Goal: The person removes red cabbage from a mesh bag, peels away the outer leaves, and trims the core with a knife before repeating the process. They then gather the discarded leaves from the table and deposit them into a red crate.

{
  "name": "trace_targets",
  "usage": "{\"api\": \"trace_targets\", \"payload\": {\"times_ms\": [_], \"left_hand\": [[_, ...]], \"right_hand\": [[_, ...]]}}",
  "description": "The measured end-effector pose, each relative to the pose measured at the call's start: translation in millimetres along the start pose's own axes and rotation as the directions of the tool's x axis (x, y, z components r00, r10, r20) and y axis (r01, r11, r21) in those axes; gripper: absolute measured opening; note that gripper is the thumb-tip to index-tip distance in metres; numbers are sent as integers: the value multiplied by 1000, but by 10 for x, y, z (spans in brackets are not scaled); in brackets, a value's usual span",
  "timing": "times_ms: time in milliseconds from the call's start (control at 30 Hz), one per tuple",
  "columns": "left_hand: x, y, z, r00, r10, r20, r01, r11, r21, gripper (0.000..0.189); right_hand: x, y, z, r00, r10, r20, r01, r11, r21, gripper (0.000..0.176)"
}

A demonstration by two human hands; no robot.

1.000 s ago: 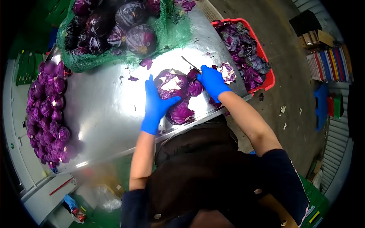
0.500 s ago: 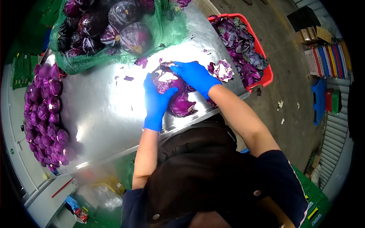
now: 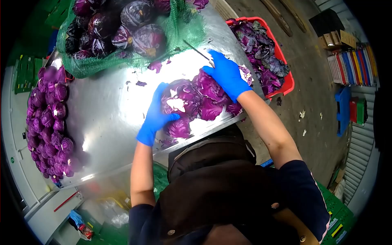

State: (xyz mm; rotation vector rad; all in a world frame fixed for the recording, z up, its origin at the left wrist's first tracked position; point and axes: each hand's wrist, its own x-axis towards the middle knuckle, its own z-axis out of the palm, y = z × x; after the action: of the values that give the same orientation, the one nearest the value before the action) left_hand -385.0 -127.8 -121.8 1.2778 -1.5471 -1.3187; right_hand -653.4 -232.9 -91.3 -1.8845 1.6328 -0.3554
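My left hand [image 3: 157, 116], in a blue glove, cups the left side of a red cabbage [image 3: 185, 96], thumb in front and fingers behind. The cabbage's pale cut stem end faces up. In my right hand [image 3: 227, 75], also gloved, is a knife [image 3: 198, 51], its thin dark blade pointing away to the upper left; the fingers partly hide the handle. Loose purple outer leaves [image 3: 210, 92] lie against the cabbage, below my right hand. Another leaf [image 3: 178, 128] rests at the table's front edge. A pale cut piece [image 3: 246, 74] shows just beyond my right wrist.
A green mesh sack [image 3: 183, 34] of dark, untrimmed cabbages [image 3: 149, 41] lies at the back of the metal table [image 3: 106, 118]. Trimmed purple cabbages [image 3: 47, 118] are heaped along its left end. A red crate [image 3: 289, 83] full of leaves stands off the right edge.
My right hand has moved right, off the cabbage, and the knife blade is now plainly visible. My left hand has shifted left and nearer. Leaves lie spread open beside the cabbage.
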Motion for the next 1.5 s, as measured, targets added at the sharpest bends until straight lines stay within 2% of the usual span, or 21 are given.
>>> {"api": "trace_targets", "payload": {"times_ms": [33,67,100,133,167,267,333,433,467,600,733,800,867,900,967,1067,1167,1300,1367,1400,1500], "left_hand": [[104,-19,-49,998,21,65,-21,1000,-1,103],[212,19,-75,992,25,123,-17,998,-62,96],[222,49,-59,1000,-19,4,19,998,53,95],[210,80,-9,992,-50,-120,69,984,161,94],[183,111,46,968,-68,-243,133,956,262,93],[-48,130,544,859,-184,-478,205,979,-7,92],[131,341,757,844,-154,-514,231,969,90,106],[379,224,710,844,7,-536,190,931,312,106],[396,236,665,870,19,-493,137,951,278,101],[501,417,624,898,-64,-435,191,948,254,93],[502,369,640,897,-68,-436,224,922,315,95],[487,286,721,889,-70,-453,274,873,403,105],[446,304,805,887,-86,-454,302,852,427,116],[393,290,830,894,-47,-445,273,845,460,116],[247,220,887,903,42,-428,208,828,521,117],[-96,146,849,893,13,-450,167,919,358,120],[-192,28,645,874,-204,-442,206,978,-45,119],[-107,20,547,872,-171,-458,209,977,33,120],[-53,110,578,867,-169,-468,232,970,79,118],[-29,117,578,867,-171,-469,248,963,106,117],[24,215,501,872,-253,-419,331,935,124,118]], "right_hand": [[-90,-189,-74,986,-145,-82,153,982,107,62],[-141,-312,-25,984,-127,127,99,973,208,63],[-149,-391,9,936,-125,328,25,956,293,63],[-135,-340,263,901,-419,114,346,851,396,65],[-135,-196,332,950,-262,170,179,904,389,57],[-167,-121,411,987,-117,108,71,931,358,53],[-264,-133,402,994,-32,103,-11,921,389,50],[-349,-215,215,992,-89,88,79,991,107,52],[-343,-80,308,965,-248,-85,253,966,55,60],[-428,-311,199,955,-289,65,296,941,-166,70],[-391,-234,328,963,-248,103,266,933,-244,62],[-210,-67,423,969,-232,82,238,968,-81,57],[48,-161,194,954,-272,127,301,869,-394,44],[173,-273,-6,950,-125,287,201,947,-252,42],[401,71,248,977,44,210,-3,982,-191,50],[450,331,522,973,163,163,-146,983,-110,68],[394,405,578,984,135,119,-138,990,23,67],[-108,-157,150,992,103,71,-112,984,140,74],[-468,-374,225,988,38,151,-88,938,336,74],[-542,-339,477,970,-233,-64,237,867,437,70],[-549,-352,604,968,-247,-52,245,867,434,49]]}}
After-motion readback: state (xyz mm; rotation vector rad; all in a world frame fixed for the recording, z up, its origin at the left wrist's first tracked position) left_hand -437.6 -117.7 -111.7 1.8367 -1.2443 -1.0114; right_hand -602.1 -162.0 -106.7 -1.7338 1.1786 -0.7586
